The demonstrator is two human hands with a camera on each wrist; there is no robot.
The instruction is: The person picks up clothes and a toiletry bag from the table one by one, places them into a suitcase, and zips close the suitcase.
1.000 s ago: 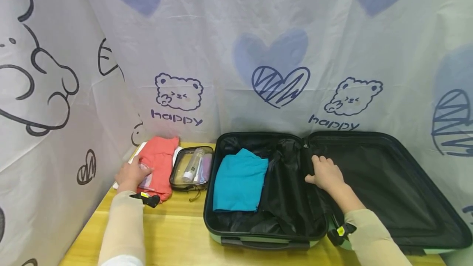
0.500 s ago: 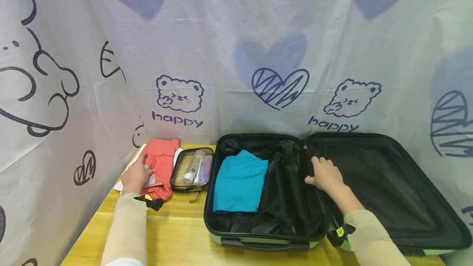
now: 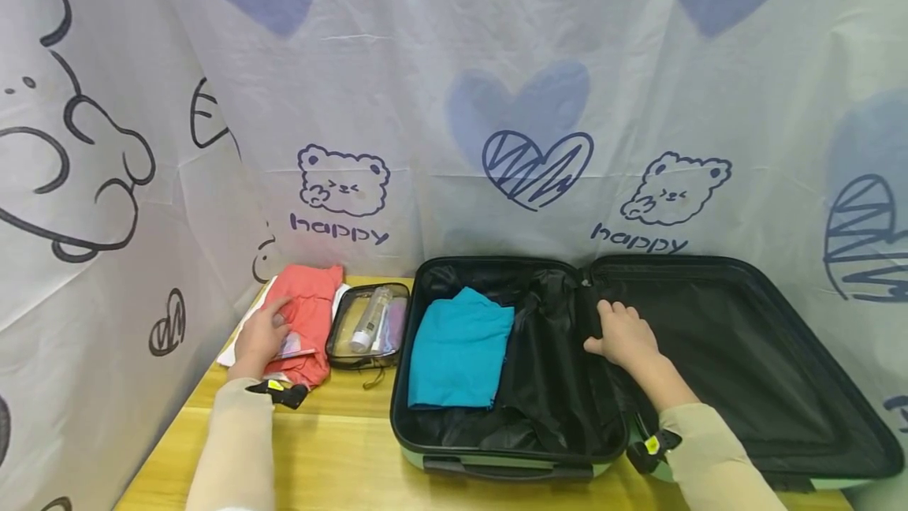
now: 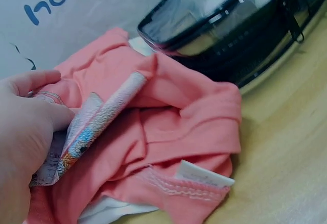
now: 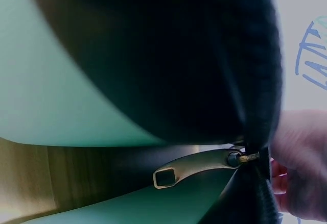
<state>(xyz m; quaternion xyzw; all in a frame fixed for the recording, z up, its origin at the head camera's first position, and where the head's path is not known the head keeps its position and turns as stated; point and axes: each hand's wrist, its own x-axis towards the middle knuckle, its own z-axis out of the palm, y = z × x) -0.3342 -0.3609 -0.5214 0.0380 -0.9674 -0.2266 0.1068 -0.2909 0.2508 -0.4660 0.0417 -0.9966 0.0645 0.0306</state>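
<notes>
My left hand [image 3: 261, 337] is at the coral-pink garment [image 3: 310, 314] on the table's left side. In the left wrist view, the thumb and a finger of this hand pinch the cloth beside a raised fold with a shiny printed panel [image 4: 89, 132]; the other fingertips are hidden. My right hand [image 3: 626, 335] rests at the middle seam of the open suitcase [image 3: 511, 452], fingers loosely bent and holding nothing. A folded teal garment [image 3: 461, 349] lies in the suitcase's left half. The right wrist view shows a zipper pull [image 5: 196, 169] near the right hand.
A see-through zip pouch [image 3: 340, 337] with a bottle [image 3: 372, 320] and other small items stands between the pink garment and the suitcase. White cloth [image 4: 115, 209] lies under the pink garment. The suitcase lid [image 3: 723, 369] lies flat at right. Printed curtains [image 3: 426, 101] hang behind the wooden table [image 3: 340, 448].
My left hand has shifted slightly on the pink garment, its fingers bending more, and the printed part has lifted into a fold. The right hand stays in place.
</notes>
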